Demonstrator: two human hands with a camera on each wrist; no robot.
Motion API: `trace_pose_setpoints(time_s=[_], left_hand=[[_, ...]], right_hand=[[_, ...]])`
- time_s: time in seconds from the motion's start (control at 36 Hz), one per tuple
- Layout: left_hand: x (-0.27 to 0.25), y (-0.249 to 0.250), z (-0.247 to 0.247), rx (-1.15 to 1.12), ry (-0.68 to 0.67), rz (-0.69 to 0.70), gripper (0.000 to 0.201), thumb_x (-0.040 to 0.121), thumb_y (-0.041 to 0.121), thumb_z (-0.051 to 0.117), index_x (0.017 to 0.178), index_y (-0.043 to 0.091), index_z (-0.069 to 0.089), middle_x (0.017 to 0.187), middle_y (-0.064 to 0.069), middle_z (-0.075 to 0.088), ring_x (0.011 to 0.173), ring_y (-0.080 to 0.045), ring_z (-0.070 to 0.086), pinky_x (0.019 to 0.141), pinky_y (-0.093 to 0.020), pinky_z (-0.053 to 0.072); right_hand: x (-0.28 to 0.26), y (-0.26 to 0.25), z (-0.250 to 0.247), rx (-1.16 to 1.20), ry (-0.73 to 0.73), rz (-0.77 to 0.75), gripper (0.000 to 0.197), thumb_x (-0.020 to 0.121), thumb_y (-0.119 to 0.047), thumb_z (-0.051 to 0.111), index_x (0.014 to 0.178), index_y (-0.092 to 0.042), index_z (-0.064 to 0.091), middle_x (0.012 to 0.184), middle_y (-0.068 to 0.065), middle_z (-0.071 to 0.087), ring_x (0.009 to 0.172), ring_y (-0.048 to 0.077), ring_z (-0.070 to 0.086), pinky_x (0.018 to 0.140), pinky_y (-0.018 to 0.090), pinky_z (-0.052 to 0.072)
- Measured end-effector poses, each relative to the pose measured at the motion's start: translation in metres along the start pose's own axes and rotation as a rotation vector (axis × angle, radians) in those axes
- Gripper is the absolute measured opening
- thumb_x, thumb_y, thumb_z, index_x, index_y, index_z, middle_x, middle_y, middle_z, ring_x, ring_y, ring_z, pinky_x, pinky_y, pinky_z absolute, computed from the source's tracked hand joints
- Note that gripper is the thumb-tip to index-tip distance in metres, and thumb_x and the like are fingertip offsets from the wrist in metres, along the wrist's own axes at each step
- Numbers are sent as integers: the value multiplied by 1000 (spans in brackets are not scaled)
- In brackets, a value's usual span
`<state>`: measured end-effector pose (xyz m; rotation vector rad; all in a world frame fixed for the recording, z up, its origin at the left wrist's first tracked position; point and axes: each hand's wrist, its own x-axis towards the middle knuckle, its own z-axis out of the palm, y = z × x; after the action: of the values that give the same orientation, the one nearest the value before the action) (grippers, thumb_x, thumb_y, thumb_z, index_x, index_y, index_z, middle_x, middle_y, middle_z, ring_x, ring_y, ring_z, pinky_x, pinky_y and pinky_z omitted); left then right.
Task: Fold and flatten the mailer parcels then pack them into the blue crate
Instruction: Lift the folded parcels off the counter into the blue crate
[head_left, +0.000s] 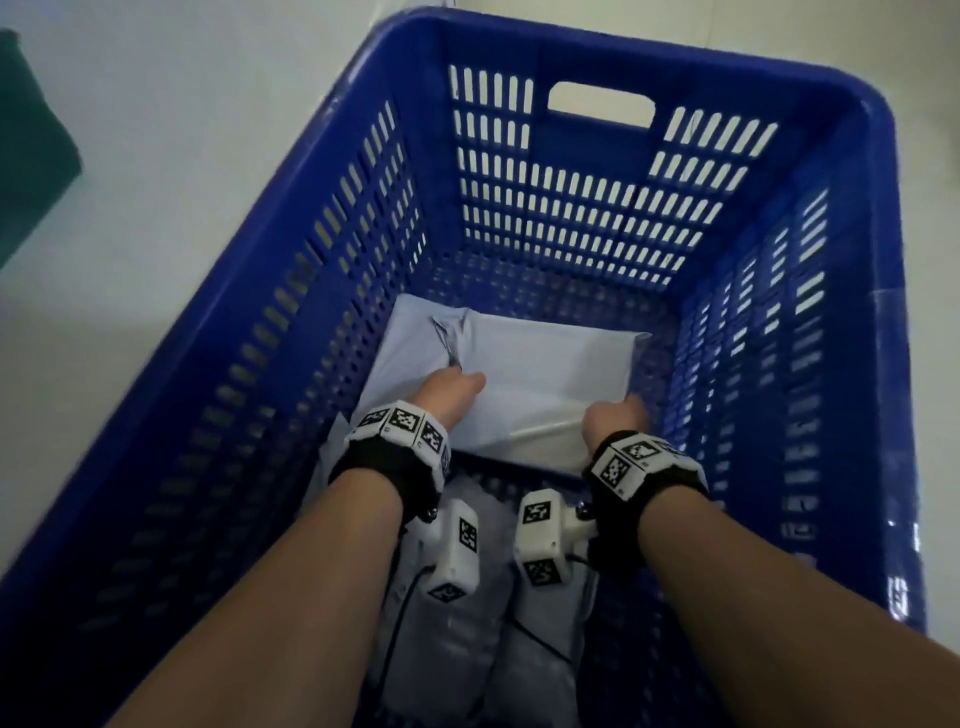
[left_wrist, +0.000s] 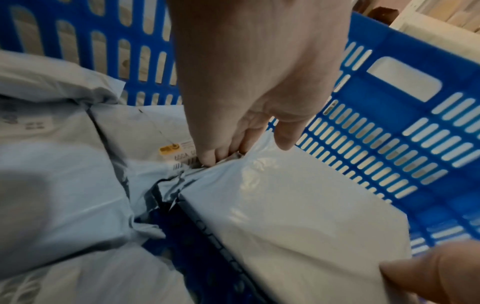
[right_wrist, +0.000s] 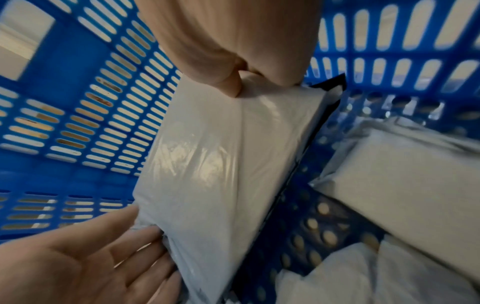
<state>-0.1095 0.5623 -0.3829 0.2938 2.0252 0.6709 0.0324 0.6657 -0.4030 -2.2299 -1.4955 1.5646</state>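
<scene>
Deep inside the blue crate (head_left: 566, 218), both hands hold one grey mailer parcel (head_left: 545, 374) by its ends. My left hand (head_left: 460, 382) grips the left end, its fingers (left_wrist: 221, 152) tucked at the crumpled edge and the thumb lying on top. My right hand (head_left: 623, 408) pinches the right end between thumb (right_wrist: 231, 86) and fingers. The parcel (right_wrist: 213, 164) is tilted just above the crate floor (right_wrist: 319, 216). Other grey parcels (head_left: 457, 639) lie near me on the bottom, one (left_wrist: 145, 133) with a barcode label.
The crate walls (left_wrist: 389, 148) close in tightly on all sides; a handle hole (head_left: 600, 104) is in the far wall. Bare perforated floor (head_left: 545, 283) shows beyond the held parcel. Outside, a dark green object (head_left: 31, 156) sits on the pale surface (head_left: 182, 130) to the left.
</scene>
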Motion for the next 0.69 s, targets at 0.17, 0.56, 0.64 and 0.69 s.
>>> trace_pose_setpoints(time_s=[0.17, 0.56, 0.64, 0.69], left_hand=[[13, -21, -1, -68, -39, -13, 45, 99, 32, 47, 131, 0, 53, 135, -22, 54, 125, -37, 51, 107, -45, 41], [10, -38, 8, 232, -130, -125, 62, 102, 37, 35, 149, 1, 22, 158, -13, 20, 144, -27, 23, 116, -35, 22], [7, -34, 9, 295, -126, -122, 65, 101, 42, 34, 150, 2, 22, 158, -14, 21, 144, -28, 24, 117, -37, 21], [3, -32, 8, 311, -119, -133, 64, 101, 43, 32, 149, 1, 23, 158, -14, 22, 144, -28, 25, 117, -37, 21]], right_hand=[[12, 21, 10, -118, 22, 10, 39, 97, -7, 42, 136, 1, 47, 139, 17, 51, 125, 36, 49, 99, 35, 39], [13, 45, 18, -613, -189, -81, 63, 87, -45, 63, 128, 1, 52, 134, 18, 53, 122, 36, 50, 95, 38, 45], [14, 48, 20, -592, -189, -53, 66, 82, -45, 67, 129, -2, 53, 134, 18, 53, 116, 35, 55, 92, 37, 47], [11, 46, 17, -597, -199, -48, 63, 82, -43, 67, 128, -2, 53, 133, 17, 54, 116, 35, 55, 91, 36, 48]])
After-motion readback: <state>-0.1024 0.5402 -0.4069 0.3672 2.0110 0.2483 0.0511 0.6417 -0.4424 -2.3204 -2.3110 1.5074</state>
